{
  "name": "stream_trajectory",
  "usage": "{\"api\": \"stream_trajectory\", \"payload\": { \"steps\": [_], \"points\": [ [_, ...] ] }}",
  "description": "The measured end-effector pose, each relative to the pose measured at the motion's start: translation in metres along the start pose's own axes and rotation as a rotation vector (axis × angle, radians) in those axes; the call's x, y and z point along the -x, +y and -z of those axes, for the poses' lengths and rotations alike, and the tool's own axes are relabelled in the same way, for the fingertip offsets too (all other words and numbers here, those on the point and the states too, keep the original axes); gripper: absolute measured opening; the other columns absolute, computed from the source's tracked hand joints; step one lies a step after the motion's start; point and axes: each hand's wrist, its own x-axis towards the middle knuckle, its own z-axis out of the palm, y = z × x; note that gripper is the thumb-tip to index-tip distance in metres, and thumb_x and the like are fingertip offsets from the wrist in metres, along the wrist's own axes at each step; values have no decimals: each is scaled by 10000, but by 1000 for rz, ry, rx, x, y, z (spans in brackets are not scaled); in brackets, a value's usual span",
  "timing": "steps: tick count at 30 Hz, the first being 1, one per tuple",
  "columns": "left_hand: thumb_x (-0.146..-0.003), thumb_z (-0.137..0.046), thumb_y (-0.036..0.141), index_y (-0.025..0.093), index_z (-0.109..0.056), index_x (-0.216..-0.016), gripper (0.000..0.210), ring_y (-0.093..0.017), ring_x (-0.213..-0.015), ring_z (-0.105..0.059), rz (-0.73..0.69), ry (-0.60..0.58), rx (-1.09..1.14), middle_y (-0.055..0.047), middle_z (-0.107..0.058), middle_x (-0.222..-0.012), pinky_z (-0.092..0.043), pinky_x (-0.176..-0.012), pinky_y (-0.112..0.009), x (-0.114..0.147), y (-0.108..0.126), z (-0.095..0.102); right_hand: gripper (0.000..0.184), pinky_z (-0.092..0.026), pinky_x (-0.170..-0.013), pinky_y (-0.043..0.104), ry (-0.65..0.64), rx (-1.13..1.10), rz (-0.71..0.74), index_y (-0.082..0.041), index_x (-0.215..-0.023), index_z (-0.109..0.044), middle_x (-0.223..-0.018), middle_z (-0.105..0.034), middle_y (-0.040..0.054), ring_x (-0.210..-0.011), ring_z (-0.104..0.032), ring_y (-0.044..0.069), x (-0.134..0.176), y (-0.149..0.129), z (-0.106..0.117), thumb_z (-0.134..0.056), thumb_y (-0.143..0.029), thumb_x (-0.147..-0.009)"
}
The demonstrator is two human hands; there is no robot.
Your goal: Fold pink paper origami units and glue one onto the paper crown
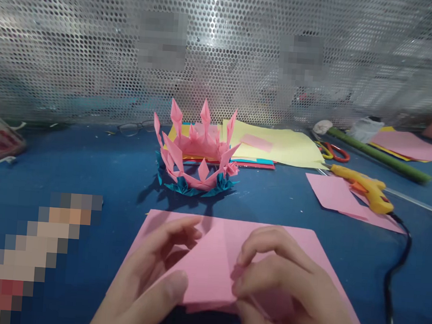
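Note:
A folded piece of pink paper [208, 275] is held up between my two hands, above a larger flat pink sheet [303, 238] on the blue table. My left hand [145, 275] grips its left side, with the thumb on the near face and the fingers curled behind. On the other side, my right hand [285, 275] pinches the right edge between thumb and bent fingers. Part of the fold lies hidden under the right fingers. Just beyond the sheet stands a pink paper crown [203, 171] with pointed tips and blue leaf-like pieces around its base.
A yellow glue gun [373, 188] lies at the right on pink paper squares [325, 192], its black cord [390, 287] trailing forward. Behind are yellow sheets [291, 142], scissors [337, 151] and a green rod [382, 156]. A perforated metal screen [223, 59] bounds the back.

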Motion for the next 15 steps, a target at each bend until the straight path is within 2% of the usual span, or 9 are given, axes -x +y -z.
{"api": "stream_trajectory", "payload": {
  "steps": [3,5,7,10,15],
  "points": [
    [-729,-863,474,380,-789,-1002,297,-186,-1021,-673,-31,-44,-19,22,-734,-1035,-553,-811,-157,-6,-4,5,232,-561,-775,225,20,-30,-47,-199,-763,-650,-745,-727,-13,-738,-716,114,-3,1,-3,-612,23,-709],
    [-774,-846,392,351,-794,-886,130,-158,-914,-677,-79,-100,-122,28,-717,-935,-546,-751,-129,-10,-6,9,224,-556,-771,229,-17,-38,-89,-197,-772,-668,-715,-736,-23,-714,-714,112,-3,2,-5,-616,12,-710],
    [-794,-827,346,320,-787,-792,48,-148,-803,-668,-123,-171,-198,28,-699,-836,-546,-687,-131,-12,-6,12,213,-551,-756,226,-51,-35,-128,-193,-774,-687,-731,-747,-16,-714,-714,114,0,2,-5,-623,1,-714],
    [-777,-831,273,303,-780,-730,75,-137,-712,-652,-138,-243,-237,34,-691,-754,-542,-643,-133,-12,-3,12,202,-547,-742,220,-66,-63,-177,-192,-784,-698,-747,-750,-9,-723,-715,118,2,2,-4,-634,-9,-726],
    [-778,-806,186,311,-796,-729,135,-145,-731,-658,-212,-321,-258,32,-720,-720,-553,-700,-162,-11,1,5,110,-534,-646,205,-99,-166,-286,-199,-769,-713,-728,-748,-2,-660,-689,120,0,3,-5,-713,-90,-783]
  ]
}}
